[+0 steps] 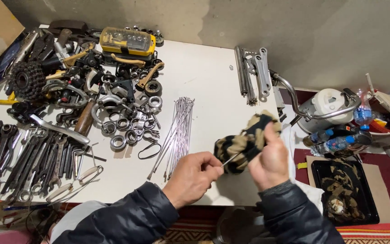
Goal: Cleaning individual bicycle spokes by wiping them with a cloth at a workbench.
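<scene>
My left hand [192,176] pinches the near end of a thin metal spoke [229,159] above the front edge of the white table [204,72]. My right hand [271,158] grips a black-and-tan rag [242,142] that is wrapped around the spoke's far part. A loose bundle of several bare spokes [177,131] lies on the table just left of my hands.
Wrenches [28,162], rings, bearings [127,131], a sprocket cluster [25,80] and a yellow socket case [127,41] crowd the table's left side. Crank arms and rods [251,74] lie at the back right. A black tray [346,192] with a dirty rag, bottles [335,142] and a handlebar [312,106] sit right of the table.
</scene>
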